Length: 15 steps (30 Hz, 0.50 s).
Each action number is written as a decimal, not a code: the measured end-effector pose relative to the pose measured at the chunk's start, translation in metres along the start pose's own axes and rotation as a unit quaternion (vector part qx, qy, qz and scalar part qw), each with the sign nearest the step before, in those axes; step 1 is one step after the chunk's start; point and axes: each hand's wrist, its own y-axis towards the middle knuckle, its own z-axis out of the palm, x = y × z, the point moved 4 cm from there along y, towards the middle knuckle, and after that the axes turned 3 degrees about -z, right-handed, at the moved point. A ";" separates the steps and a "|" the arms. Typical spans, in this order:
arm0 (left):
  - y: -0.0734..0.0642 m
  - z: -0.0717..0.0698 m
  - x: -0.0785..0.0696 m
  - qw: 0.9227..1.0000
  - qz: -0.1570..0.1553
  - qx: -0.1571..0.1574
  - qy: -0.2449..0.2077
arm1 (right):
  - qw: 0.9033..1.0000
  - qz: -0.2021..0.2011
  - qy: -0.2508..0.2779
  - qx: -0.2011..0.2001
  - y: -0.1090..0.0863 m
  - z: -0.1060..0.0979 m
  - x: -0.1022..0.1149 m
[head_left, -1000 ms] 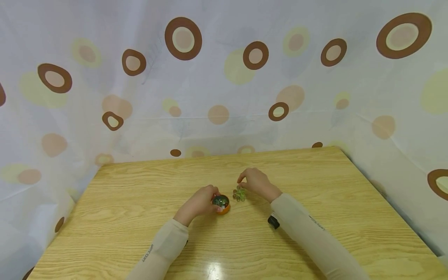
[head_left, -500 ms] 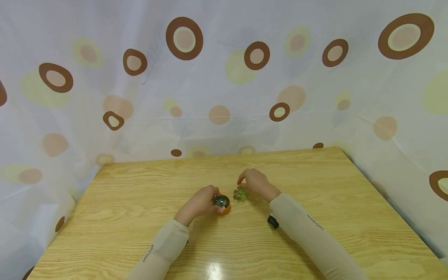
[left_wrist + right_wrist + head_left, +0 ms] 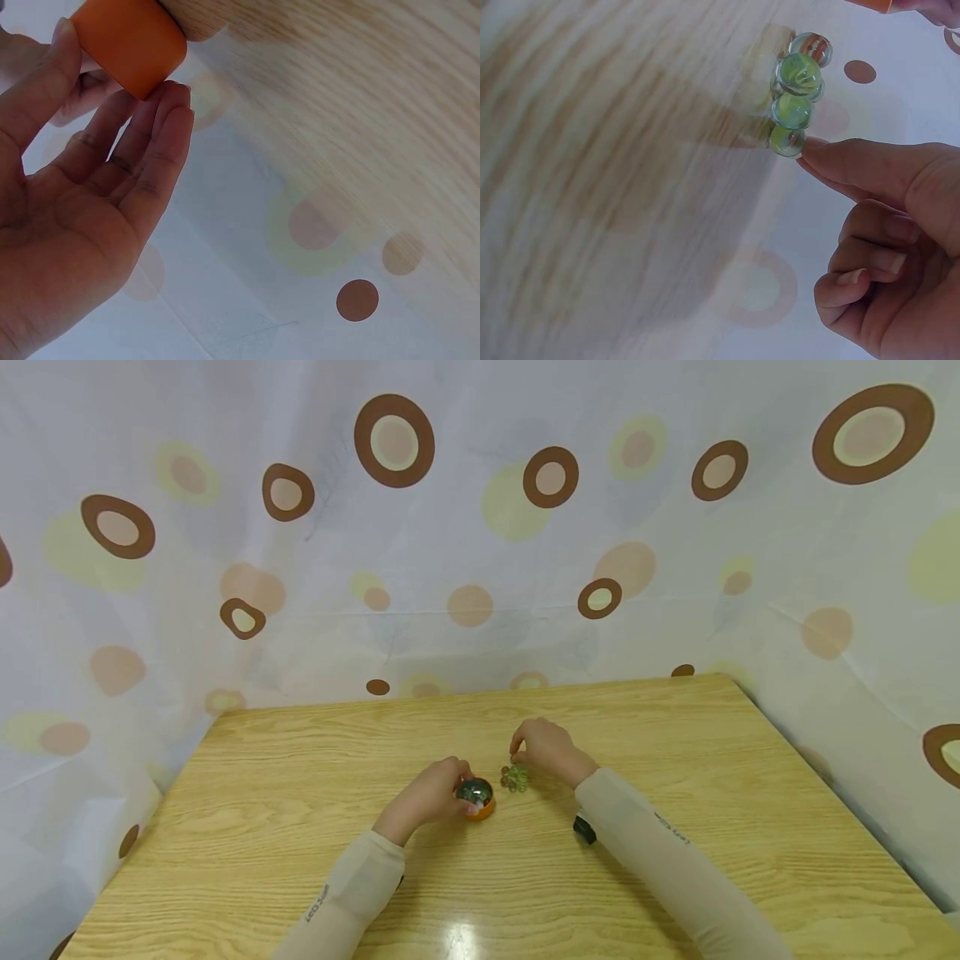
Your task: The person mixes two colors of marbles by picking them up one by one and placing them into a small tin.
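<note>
In the head view my left hand grips a small orange cup with a shiny, dark metallic inside. Its thumb lies on one side and its fingers on the other; the cup's smooth orange wall fills the top of the left wrist view. To the right of it sits a tight cluster of glass marbles, clear with green or reddish-brown swirls. My right hand is at the far side of the cluster. In the right wrist view its thumb and forefinger pinch at the nearest green marble, the other fingers curled.
Both hands work over a light wood-grain table. A pale curtain with brown and yellow circles hangs behind and along the sides. A black wrist device shows under the right sleeve.
Very little differs. The right hand and forearm shift slightly while the fingertips stay at the marbles. The left hand keeps the cup in the same place.
</note>
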 end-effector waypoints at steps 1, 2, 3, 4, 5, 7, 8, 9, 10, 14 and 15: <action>0.000 0.000 0.000 1.000 0.000 0.000 -0.001 | 1.000 0.000 -0.003 0.001 0.000 0.000 0.001; 0.000 0.000 0.000 1.000 0.000 0.000 0.000 | 1.000 0.002 -0.006 0.003 0.000 0.000 0.001; 0.000 0.000 0.000 1.000 0.001 0.000 0.000 | 1.000 0.002 -0.008 0.005 0.001 0.000 0.002; 0.000 0.000 0.000 1.000 0.001 0.000 0.000 | 1.000 0.002 -0.010 0.007 0.001 -0.001 0.002; 0.000 0.000 0.000 1.000 0.001 0.000 -0.001 | 1.000 0.003 -0.012 0.008 0.001 -0.001 0.003; 0.000 0.001 0.000 1.000 0.001 0.001 -0.001 | 1.000 0.007 -0.014 0.012 0.001 -0.001 0.003; 0.000 0.001 -0.001 1.000 0.001 0.002 -0.001 | 1.000 0.009 -0.015 0.013 0.001 -0.001 0.003; 0.000 0.001 -0.001 1.000 0.001 0.003 -0.001 | 1.000 0.010 -0.015 0.014 0.001 -0.001 0.003; 0.000 0.001 -0.001 1.000 0.000 0.004 -0.001 | 1.000 0.011 -0.015 0.016 0.001 -0.001 0.003; 0.000 0.001 0.000 1.000 -0.002 0.003 0.000 | 1.000 0.011 -0.013 0.017 0.001 -0.001 0.001; 0.000 0.000 0.000 1.000 -0.002 0.002 0.000 | 1.000 0.010 -0.012 0.017 0.002 -0.002 0.001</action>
